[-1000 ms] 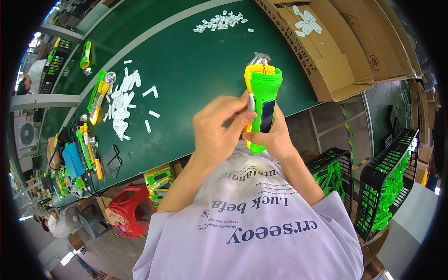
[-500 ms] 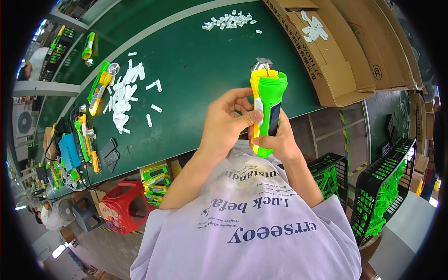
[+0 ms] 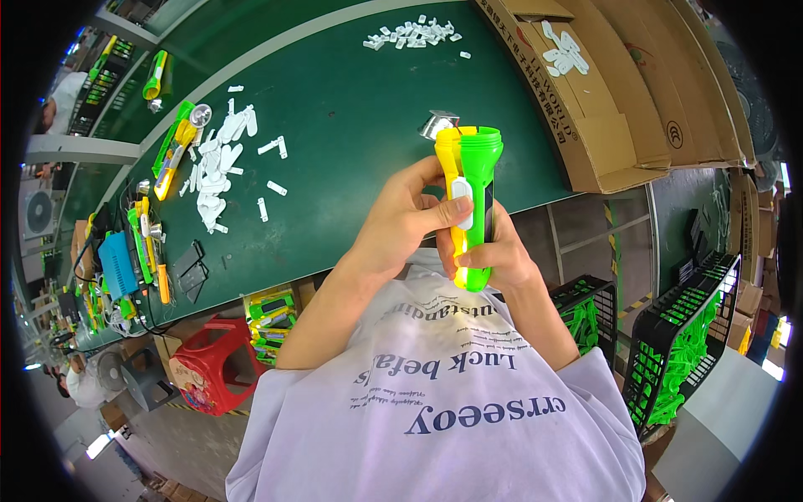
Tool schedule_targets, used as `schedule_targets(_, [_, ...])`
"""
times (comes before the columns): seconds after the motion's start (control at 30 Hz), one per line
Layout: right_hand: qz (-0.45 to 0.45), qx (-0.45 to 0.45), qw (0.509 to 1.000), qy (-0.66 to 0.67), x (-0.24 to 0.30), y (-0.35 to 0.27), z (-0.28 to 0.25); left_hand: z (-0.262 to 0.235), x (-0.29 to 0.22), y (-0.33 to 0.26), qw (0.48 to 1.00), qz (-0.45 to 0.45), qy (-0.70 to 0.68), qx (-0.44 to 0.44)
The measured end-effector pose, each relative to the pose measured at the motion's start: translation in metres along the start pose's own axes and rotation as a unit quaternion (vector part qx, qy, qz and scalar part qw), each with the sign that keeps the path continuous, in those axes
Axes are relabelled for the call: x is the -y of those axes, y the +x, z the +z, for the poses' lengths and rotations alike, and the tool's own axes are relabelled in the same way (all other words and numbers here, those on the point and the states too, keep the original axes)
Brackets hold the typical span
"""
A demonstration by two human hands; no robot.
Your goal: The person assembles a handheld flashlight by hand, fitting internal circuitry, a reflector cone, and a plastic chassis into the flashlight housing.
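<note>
A green and yellow flashlight body (image 3: 478,180) stands upright in front of my chest, over the near edge of the green table (image 3: 351,109). My right hand (image 3: 495,261) grips its lower end. My left hand (image 3: 403,219) wraps the yellow side, thumb pressing a small white switch piece (image 3: 461,199) against it. A shiny silver reflector (image 3: 438,125) lies on the table just behind the flashlight's top.
White plastic pieces lie in a pile (image 3: 219,163) at the left and another (image 3: 414,32) at the far edge. Cardboard boxes (image 3: 602,92) stand at right. Black crates (image 3: 682,343) with green parts sit below right. A red stool (image 3: 205,368) is under the table.
Both hands with the flashlight have stayed together in front of me; the left thumb has settled onto the white switch piece. The view has shifted slightly.
</note>
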State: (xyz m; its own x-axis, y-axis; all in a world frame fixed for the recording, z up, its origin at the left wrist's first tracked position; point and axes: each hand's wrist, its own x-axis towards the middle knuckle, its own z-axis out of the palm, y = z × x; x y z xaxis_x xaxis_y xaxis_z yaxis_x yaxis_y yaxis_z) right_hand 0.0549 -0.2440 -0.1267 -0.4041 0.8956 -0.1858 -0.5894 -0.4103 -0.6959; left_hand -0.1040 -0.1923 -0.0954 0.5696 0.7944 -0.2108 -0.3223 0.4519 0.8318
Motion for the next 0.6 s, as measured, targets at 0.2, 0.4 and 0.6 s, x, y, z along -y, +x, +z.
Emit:
schedule_targets(0.2, [-0.001, 0.0, 1.0, 0.009, 0.001, 0.004, 0.008, 0.0, 0.006, 0.002, 1.0, 0.017, 0.008, -0.008])
schedule_targets(0.4, [-0.004, 0.009, 1.0, 0.003, 0.001, 0.004, 0.01, -0.003, 0.002, -0.002, 1.0, 0.0, 0.003, 0.008])
schedule_targets(0.6, [0.003, -0.035, 0.998, -0.051, 0.004, 0.001, 0.012, 0.0, 0.008, -0.004, 0.998, 0.031, 0.047, -0.004])
